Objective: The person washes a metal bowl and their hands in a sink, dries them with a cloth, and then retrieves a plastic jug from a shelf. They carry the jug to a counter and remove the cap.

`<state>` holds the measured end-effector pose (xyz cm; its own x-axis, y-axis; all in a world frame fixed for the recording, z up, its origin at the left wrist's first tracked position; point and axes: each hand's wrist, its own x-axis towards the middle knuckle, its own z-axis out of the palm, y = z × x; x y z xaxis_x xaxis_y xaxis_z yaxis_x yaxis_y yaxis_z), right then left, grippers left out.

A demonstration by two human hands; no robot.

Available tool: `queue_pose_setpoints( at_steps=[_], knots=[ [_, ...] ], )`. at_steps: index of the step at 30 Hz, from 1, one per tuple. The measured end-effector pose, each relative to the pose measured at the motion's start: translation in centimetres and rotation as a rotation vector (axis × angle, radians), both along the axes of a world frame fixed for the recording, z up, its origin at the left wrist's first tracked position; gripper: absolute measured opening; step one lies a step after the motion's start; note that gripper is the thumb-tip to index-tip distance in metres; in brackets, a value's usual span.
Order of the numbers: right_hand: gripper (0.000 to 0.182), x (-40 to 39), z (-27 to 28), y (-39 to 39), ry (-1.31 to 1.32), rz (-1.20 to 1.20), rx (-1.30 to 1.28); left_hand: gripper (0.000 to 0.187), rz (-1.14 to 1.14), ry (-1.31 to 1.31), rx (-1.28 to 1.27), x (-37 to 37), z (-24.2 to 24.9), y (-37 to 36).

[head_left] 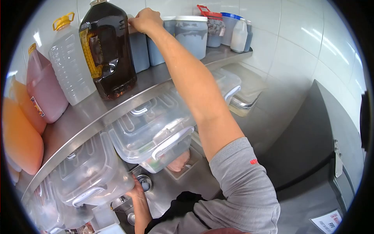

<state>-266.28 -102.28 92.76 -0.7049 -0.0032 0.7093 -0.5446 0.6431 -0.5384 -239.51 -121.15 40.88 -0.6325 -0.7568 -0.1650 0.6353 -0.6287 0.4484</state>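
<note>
My right hand (147, 21) reaches up to the steel shelf, behind a large jug of dark brown liquid (107, 46). Its fingers are curled closed near the top edge of a grey-blue tub (139, 52); what they grip is hidden. More grey-blue tubs with pale lids (191, 37) stand just right of this hand. Lower down, my left hand (137, 191) is at the right corner of a clear lidded storage box (87, 171). It seems to touch the box, but most of its fingers are hidden. Another clear box (154, 136) sits beside that one.
On the shelf (78, 124) stand orange jugs (21, 132), a pink jug (44, 85), a clear yellow-capped bottle (72, 62), a red-lidded jar (214, 29) and a white bottle (239, 37). Below is a steel counter (198, 177) with a tray of raw meat (180, 162). A grey cabinet (307, 156) stands right.
</note>
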Motion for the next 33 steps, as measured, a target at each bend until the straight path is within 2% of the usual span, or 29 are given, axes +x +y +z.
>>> queue_pose_setpoints(
  at_steps=[6,10,12,15,18,20,22,26,27,29,33],
  knots=[
    [0.049,1.8,0.4,0.2,-0.01,-0.077,0.127,0.052,0.01,0.039,0.088,0.4,2.3,0.9],
    [0.05,2.0,0.9,-0.5,-0.037,-0.144,0.204,0.054,-0.015,0.06,0.09,0.3,1.5,0.3],
    [0.048,1.8,1.1,-0.5,0.002,-0.133,0.157,0.055,-0.021,0.067,0.088,0.4,1.2,0.1],
    [0.045,0.4,1.0,0.7,0.069,-0.121,0.16,0.05,0.006,0.026,0.199,1.0,3.6,1.4],
    [0.044,-2.0,1.4,2.9,0.132,-0.116,0.263,0.052,-0.018,0.04,0.204,0.3,0.7,0.1],
    [0.044,-0.5,0.9,3.9,0.128,-0.099,0.17,0.053,-0.03,0.06,0.159,0.0,-0.9,-0.5],
    [0.041,1.7,0.3,4.7,0.063,0.048,-0.036,0.053,-0.056,0.081,0.142,-0.1,-1.8,-0.9],
    [0.041,3.5,0.6,4.8,0.089,0.001,-0.035,0.052,-0.07,0.108,0.128,-0.6,-3.3,-1.1],
    [0.039,3.4,0.8,4.6,0.064,0.065,-0.04,0.052,-0.068,0.097,0.123,-0.6,-3.4,-1.1],
    [0.035,2.9,1.1,4.1,0.013,0.186,-0.052,0.052,-0.064,0.083,0.13,-0.6,-3.2,-1.1],
    [0.025,1.7,1.1,3.7,0.031,0.14,-0.095,0.05,-0.057,0.134,0.209,0.0,-1.4,-0.6]
  ],
)
